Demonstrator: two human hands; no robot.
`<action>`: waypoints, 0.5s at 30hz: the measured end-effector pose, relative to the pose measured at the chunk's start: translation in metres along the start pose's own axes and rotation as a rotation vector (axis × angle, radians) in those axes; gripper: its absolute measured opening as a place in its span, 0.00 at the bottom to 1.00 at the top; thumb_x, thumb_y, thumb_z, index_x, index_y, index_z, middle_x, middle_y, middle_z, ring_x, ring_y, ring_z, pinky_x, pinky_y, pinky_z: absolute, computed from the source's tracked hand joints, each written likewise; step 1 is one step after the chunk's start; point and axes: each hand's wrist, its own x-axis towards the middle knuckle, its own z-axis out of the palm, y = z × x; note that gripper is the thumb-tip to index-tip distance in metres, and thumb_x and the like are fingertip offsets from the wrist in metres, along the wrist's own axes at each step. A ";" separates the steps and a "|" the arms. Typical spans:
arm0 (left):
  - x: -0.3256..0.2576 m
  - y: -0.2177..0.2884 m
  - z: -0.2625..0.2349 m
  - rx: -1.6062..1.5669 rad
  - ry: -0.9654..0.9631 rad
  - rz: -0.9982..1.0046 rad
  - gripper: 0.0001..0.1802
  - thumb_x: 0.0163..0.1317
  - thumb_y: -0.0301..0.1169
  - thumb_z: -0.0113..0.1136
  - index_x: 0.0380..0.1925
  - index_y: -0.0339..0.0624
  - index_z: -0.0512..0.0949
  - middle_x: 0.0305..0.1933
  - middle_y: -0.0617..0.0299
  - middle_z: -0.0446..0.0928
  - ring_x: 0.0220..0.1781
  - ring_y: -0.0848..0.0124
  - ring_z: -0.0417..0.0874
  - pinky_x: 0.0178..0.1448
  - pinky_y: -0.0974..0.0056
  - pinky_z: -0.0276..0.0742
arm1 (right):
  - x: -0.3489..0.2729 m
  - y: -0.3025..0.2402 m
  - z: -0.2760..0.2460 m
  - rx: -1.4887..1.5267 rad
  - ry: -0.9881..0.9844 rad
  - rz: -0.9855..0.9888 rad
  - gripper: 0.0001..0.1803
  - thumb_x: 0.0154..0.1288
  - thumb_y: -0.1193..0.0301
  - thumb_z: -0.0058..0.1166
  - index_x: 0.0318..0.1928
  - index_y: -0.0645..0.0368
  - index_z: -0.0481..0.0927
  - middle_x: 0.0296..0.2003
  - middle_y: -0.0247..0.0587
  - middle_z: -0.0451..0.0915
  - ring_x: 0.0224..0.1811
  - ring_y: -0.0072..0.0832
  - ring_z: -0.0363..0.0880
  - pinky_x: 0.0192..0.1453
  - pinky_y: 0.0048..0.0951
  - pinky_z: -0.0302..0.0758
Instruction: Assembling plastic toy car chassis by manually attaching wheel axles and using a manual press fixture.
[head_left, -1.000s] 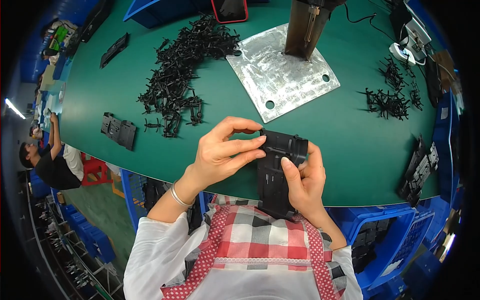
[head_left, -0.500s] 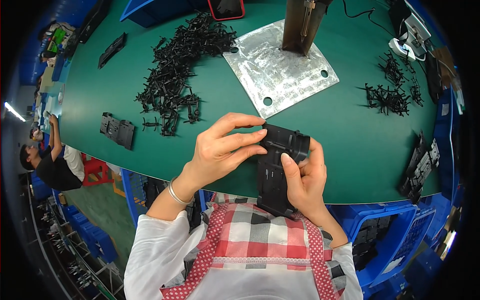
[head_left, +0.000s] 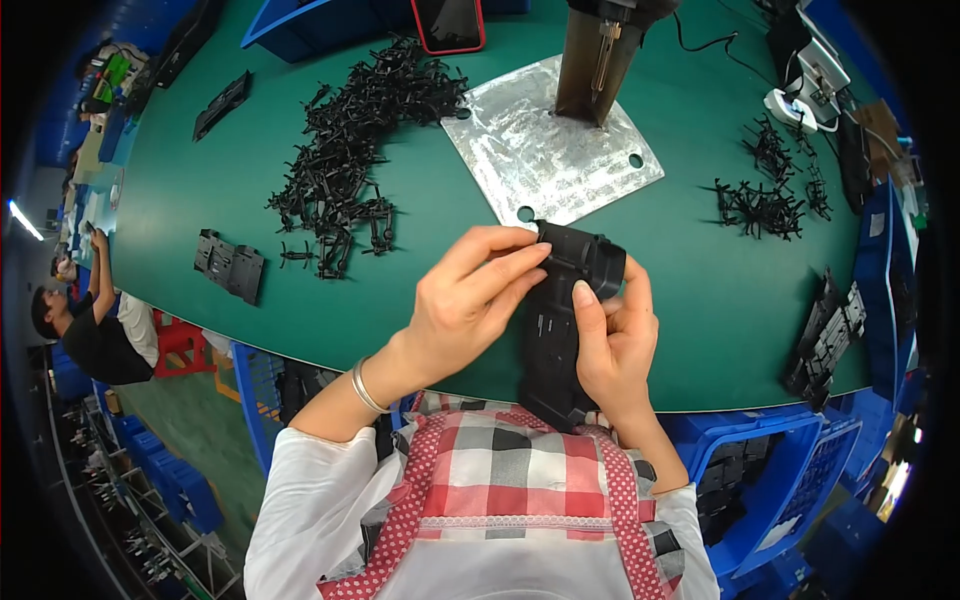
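Between my hands, over the table's near edge, is a long black moulded plastic part [head_left: 551, 350]. My right hand [head_left: 618, 345] grips its right side, with the thumb on the front face and the fingers wrapped behind. At the part's upper left end, the fingers of my left hand [head_left: 478, 290] are closed in a pinch on its edge; whether a small piece sits between them is hidden. Beyond my left hand lies a big heap of small black plastic clips [head_left: 340, 150]. A metal plate [head_left: 560, 150] with holes carries an upright post [head_left: 598, 70] just past the part.
Flat black plastic parts lie on the green table [head_left: 440, 230], one at left [head_left: 229, 265], others at right [head_left: 825, 340]. A smaller clip pile [head_left: 760, 208] is at right. A red-edged phone [head_left: 449, 24] and blue bin [head_left: 320, 28] stand far back. Blue crates [head_left: 770, 470] hang below. Another person [head_left: 100, 330] sits far left.
The view has shifted slightly. My left fingers have drawn closer together at the part's upper left end; my right hand keeps its grip.
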 end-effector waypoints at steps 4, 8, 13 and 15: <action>0.004 0.012 0.002 -0.338 -0.003 -0.193 0.15 0.57 0.23 0.57 0.44 0.30 0.75 0.46 0.50 0.75 0.44 0.63 0.79 0.47 0.66 0.76 | 0.013 -0.009 -0.002 -0.260 -0.016 -0.305 0.30 0.58 0.72 0.56 0.58 0.71 0.60 0.30 0.52 0.78 0.26 0.37 0.81 0.27 0.28 0.76; 0.014 0.025 -0.002 -0.828 -0.097 -0.605 0.18 0.62 0.28 0.54 0.49 0.29 0.69 0.47 0.57 0.72 0.46 0.75 0.74 0.50 0.70 0.73 | 0.016 -0.027 0.003 -0.696 -0.190 -0.407 0.40 0.47 0.64 0.63 0.59 0.67 0.63 0.28 0.42 0.66 0.28 0.34 0.72 0.25 0.31 0.73; 0.028 -0.003 0.003 -1.229 -0.034 -0.808 0.17 0.67 0.33 0.47 0.50 0.32 0.69 0.44 0.60 0.76 0.43 0.75 0.78 0.48 0.69 0.75 | 0.023 -0.015 -0.008 -0.312 0.006 -0.396 0.21 0.52 0.74 0.59 0.47 0.67 0.72 0.35 0.47 0.70 0.30 0.33 0.73 0.28 0.26 0.72; 0.032 -0.003 0.000 -1.265 -0.071 -0.835 0.18 0.67 0.33 0.46 0.52 0.32 0.68 0.44 0.60 0.76 0.43 0.74 0.78 0.49 0.69 0.75 | 0.032 -0.010 -0.017 -0.308 0.186 -0.292 0.18 0.58 0.74 0.55 0.47 0.69 0.72 0.37 0.45 0.71 0.32 0.26 0.72 0.31 0.22 0.71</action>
